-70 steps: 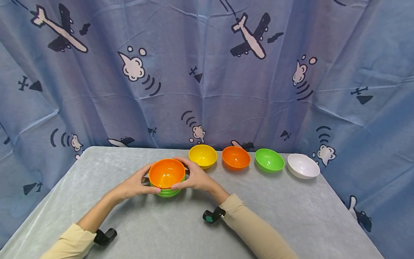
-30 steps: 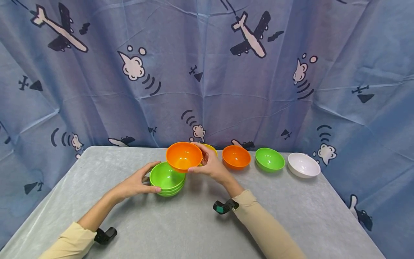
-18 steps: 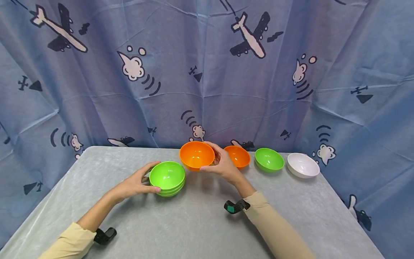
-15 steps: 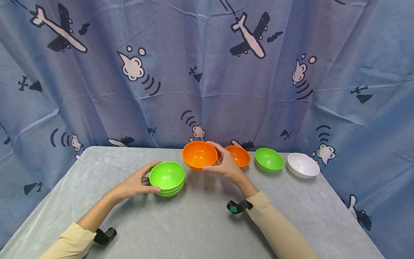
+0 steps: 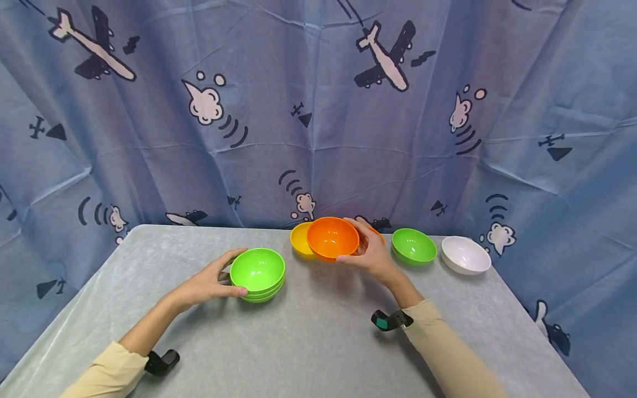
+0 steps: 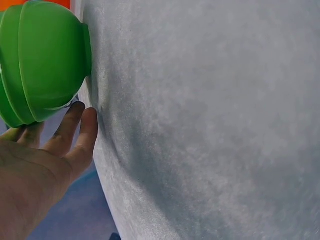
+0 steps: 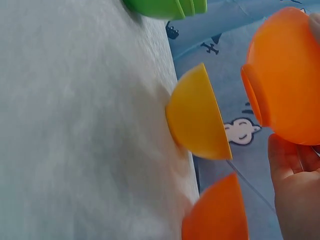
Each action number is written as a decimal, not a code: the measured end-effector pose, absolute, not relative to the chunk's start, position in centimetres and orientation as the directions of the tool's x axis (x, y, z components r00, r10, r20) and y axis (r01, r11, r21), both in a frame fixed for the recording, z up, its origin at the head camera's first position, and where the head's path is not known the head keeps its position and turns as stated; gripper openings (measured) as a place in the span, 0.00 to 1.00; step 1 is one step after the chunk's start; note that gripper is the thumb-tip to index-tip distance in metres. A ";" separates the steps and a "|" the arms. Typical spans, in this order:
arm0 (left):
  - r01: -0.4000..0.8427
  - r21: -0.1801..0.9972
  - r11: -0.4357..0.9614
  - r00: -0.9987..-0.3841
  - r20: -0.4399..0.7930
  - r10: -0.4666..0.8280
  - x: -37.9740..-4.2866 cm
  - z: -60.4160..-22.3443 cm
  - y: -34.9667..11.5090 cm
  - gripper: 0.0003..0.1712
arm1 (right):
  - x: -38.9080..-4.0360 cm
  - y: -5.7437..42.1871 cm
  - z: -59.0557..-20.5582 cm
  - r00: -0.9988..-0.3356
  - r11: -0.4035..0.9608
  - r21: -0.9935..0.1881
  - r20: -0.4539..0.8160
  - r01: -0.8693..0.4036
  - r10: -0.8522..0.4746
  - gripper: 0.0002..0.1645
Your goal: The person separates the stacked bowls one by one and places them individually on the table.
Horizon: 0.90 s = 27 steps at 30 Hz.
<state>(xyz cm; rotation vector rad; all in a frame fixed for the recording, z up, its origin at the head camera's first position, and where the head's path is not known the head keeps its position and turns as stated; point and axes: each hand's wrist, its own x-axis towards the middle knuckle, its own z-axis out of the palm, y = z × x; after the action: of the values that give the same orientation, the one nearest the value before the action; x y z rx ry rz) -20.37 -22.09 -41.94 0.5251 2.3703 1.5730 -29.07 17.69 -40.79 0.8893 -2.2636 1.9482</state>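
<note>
My right hand (image 5: 372, 253) grips an orange bowl (image 5: 332, 239) by its right side, thumb in front. That bowl is held up off the table, as the right wrist view shows, partly covering a yellow bowl (image 5: 300, 241) and a second orange bowl (image 7: 217, 212) on the table. At the left, my left hand (image 5: 206, 283) holds a stack of green bowls (image 5: 257, 271), its thumb at the front and its fingers round the far side. In the left wrist view the stack's outer wall (image 6: 52, 55) rests above the fingers.
Farther right along the back edge stand a single green bowl (image 5: 414, 246) and a white bowl (image 5: 465, 255). A grey cloth covers the table (image 5: 278, 348). Behind it hangs a blue curtain (image 5: 269, 110) printed with planes.
My right hand has lifted the orange bowl off the green stack and carried it right, past the yellow bowl towards the other orange one. The left hand stays on the stack.
</note>
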 end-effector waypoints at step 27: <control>0.133 0.919 0.372 -0.908 -0.037 0.417 -20.3 -41.7 -22.0 0.58 | -28.3 26.2 -41.2 -0.876 0.123 -0.906 0.347 -0.406 -0.336 0.52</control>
<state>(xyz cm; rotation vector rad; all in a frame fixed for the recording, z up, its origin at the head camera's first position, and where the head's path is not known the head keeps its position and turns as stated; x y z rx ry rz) -20.29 -21.95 -41.73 0.4876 2.3717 1.5507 -28.29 26.20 -41.24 0.7638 -2.3109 1.8946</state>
